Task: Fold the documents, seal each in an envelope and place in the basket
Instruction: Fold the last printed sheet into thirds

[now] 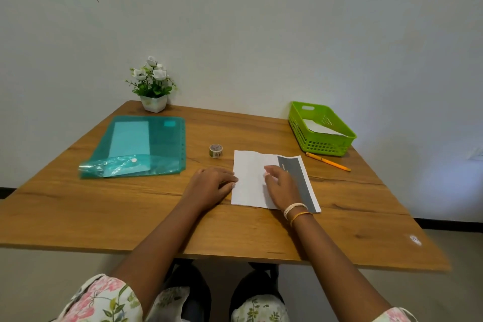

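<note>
The wooden table [109, 206] fills the lower half of the view, pushed against a pale wall. On its left part lies a teal plastic folder [156, 144] with its snap flap turned open toward the near side and a light sheet showing through it. At the far right corner stands the green basket [317, 142], its perforated walls upright, with a white envelope [320, 127] lying slanted inside.

In the middle, just right of centre, lies the document [248, 178], a white sheet folded over on itself, flat on the table, with a dark grey band along its right edge (any print on it is too small to read).

The left hand [211, 184] lies palm down with the fingers straight and together, the fingertips touching the document's left edge while the rest of the hand rests on the table. The right hand [281, 181] rests on top of the document, fingers loosely bent and pressing down on the folded layer; it grips nothing. Bracelets circle the right wrist.

A potted plant [153, 83] with white flowers stands at the far edge behind the folder. An orange pencil [328, 161] lies just in front of the basket. A small roll of tape [216, 150] stands on edge between the folder and the document.
</note>
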A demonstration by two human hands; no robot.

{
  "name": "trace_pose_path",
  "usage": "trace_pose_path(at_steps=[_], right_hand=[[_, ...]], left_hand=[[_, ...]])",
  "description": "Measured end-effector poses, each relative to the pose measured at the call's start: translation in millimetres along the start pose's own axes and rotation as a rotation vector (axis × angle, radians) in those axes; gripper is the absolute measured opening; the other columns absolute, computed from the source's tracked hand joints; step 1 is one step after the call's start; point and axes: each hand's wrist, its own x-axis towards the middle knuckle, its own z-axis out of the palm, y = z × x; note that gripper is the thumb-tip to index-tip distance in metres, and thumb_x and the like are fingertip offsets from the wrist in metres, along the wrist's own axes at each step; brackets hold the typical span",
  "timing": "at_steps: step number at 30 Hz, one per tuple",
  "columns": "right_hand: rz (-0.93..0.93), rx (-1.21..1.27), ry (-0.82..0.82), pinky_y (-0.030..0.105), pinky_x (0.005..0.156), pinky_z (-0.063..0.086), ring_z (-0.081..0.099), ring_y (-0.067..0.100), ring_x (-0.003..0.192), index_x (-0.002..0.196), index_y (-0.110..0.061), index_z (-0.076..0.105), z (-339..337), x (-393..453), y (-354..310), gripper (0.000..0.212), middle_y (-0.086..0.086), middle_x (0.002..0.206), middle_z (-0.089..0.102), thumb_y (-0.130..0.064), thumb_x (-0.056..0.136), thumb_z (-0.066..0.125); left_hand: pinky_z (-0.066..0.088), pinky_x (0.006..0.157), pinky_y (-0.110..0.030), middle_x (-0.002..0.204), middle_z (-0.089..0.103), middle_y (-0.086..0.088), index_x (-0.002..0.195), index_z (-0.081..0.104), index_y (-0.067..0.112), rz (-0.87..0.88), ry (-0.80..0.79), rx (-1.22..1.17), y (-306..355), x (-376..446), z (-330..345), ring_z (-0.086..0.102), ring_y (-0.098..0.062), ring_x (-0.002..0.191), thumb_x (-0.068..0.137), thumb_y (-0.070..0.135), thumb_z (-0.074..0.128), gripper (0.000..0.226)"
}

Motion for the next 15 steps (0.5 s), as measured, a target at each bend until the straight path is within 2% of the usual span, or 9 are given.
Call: trace_pose_path(at_steps=[3,5,10,15], right_hand=[[-0.136,-0.284,-0.198,0.035,0.109,0.032,0.042,0.021,0.133,0.137,-0.016,0.049,9.1,-10.4,-1.5,0.044,0.004,0.144,0.047,-0.033,0.097,0.047],[-0.201,-0.414,-0.222,0.035,0.113,0.026,0.034,0.019,0.139,0.142,-0.016,0.042,17.2,-15.1,0.3,0.049,0.003,0.15,0.039,-0.037,0.097,0.044],[-0.205,-0.422,-0.193,0.033,0.114,0.024,0.031,0.017,0.141,0.143,-0.018,0.039,19.7,-15.9,-2.4,0.049,0.001,0.152,0.036,-0.036,0.099,0.042],[-0.214,-0.421,-0.19,0.032,0.114,0.024,0.032,0.016,0.141,0.143,-0.018,0.04,20.1,-16.9,-2.8,0.049,0.001,0.151,0.037,-0.036,0.098,0.044]], left_hand=[[0.043,0.094,-0.027,0.124,0.065,0.009,0.12,0.067,0.025,-0.078,0.078,-0.016,2.2,-3.4,0.8,0.056,-0.008,0.115,0.094,0.029,0.054,0.029],[0.043,0.095,-0.027,0.127,0.063,0.005,0.124,0.064,0.021,-0.117,0.089,0.012,4.9,-4.9,2.1,0.054,-0.011,0.116,0.096,0.029,0.05,0.032],[0.044,0.1,-0.033,0.135,0.054,-0.004,0.131,0.054,0.016,-0.242,0.05,0.113,9.2,-2.7,4.3,0.049,-0.017,0.12,0.1,0.04,0.037,0.042],[0.026,0.114,-0.041,0.156,0.029,-0.004,0.147,0.036,0.018,-0.284,-0.136,0.142,19.4,-0.7,4.5,0.023,-0.025,0.144,0.102,0.047,0.028,0.054]])
